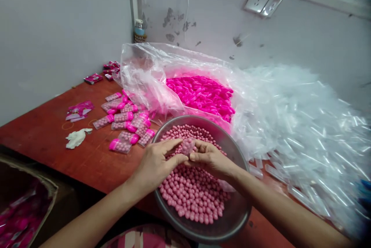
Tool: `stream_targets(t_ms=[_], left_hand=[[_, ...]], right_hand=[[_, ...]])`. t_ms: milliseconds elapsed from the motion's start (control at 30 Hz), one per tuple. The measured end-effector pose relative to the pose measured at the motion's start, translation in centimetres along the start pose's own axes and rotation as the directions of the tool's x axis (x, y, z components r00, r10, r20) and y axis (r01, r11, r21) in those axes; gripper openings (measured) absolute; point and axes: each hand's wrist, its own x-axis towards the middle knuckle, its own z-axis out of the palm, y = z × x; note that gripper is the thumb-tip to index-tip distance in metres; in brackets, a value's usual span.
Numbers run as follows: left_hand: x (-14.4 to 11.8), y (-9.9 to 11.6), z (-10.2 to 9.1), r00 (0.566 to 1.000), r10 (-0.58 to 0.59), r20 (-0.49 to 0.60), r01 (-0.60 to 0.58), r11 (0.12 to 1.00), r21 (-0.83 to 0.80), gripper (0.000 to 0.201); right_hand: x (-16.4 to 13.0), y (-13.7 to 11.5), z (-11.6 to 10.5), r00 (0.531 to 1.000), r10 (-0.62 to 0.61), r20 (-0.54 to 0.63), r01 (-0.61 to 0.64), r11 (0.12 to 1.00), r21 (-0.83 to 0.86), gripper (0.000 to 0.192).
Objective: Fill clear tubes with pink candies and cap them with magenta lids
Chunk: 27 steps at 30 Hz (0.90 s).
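A metal bowl at the table's front edge is filled with small pink balls. Over it, my left hand and my right hand meet at a small clear tube packed with pink balls. Both hands pinch this tube between fingers and thumbs. Several filled tubes with pink caps lie on the red table to the left of the bowl.
An open plastic bag holds loose pink caps behind the bowl. A heap of empty clear tubes covers the right side. A crumpled white glove, pink packets, a cardboard box at lower left.
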Motion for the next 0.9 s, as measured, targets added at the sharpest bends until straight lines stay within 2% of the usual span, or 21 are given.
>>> stream_targets(t_ms=[67,133,200,233,300,367,467,567,700,833,900], left_hand=[[0.1,0.3,0.8,0.999,0.008,0.031,-0.007,0.999,-0.044,0.026],[0.4,0.3,1.3,0.999,-0.014,0.03,0.017,0.994,-0.104,0.023],[0.7,0.0,1.5,0.997,-0.061,0.037,0.067,0.983,-0.171,0.022],[0.9,-0.3,1.5,0.995,-0.084,0.055,0.094,0.973,-0.209,0.023],[1.1,-0.8,1.5,0.987,-0.115,0.11,0.143,0.944,-0.299,0.025],[1.2,-1.1,1.5,0.978,-0.133,0.161,0.186,0.906,-0.381,0.027],[1.2,-1.0,1.5,0.969,-0.154,0.194,0.226,0.873,-0.432,0.028],[1.2,-0.5,1.4,0.963,-0.146,0.225,0.23,0.881,-0.413,0.029],[1.0,-0.5,1.3,0.934,-0.117,0.339,0.255,0.88,-0.4,0.032],[1.1,-1.0,1.3,0.948,-0.095,0.305,0.207,0.91,-0.359,0.03],[1.2,-1.0,1.2,0.952,-0.088,0.294,0.185,0.929,-0.321,0.029]], right_hand=[[-0.4,0.2,0.7,0.998,-0.044,-0.035,0.045,0.999,0.028,0.029],[-0.8,0.3,1.1,0.996,-0.072,-0.052,0.07,0.997,-0.039,0.029],[-1.3,0.0,1.0,0.989,-0.122,-0.08,0.102,0.97,-0.22,0.029],[-1.6,-0.3,0.7,0.979,-0.176,-0.105,0.13,0.93,-0.345,0.03],[-2.3,-1.0,0.1,0.936,-0.328,-0.125,0.197,0.785,-0.588,0.034],[-2.9,-1.9,-0.4,0.883,-0.466,-0.064,0.262,0.601,-0.755,0.035],[-3.3,-3.1,-0.5,0.855,-0.506,0.112,0.335,0.376,-0.864,0.023],[-3.3,-3.7,0.1,0.838,-0.512,0.191,0.358,0.252,-0.899,0.015],[-2.9,-3.7,0.7,0.816,-0.55,0.179,0.351,0.225,-0.909,0.012],[-2.8,-3.8,0.8,0.823,-0.562,0.083,0.323,0.342,-0.882,0.013],[-2.7,-4.0,0.8,0.826,-0.555,0.094,0.342,0.362,-0.867,0.012]])
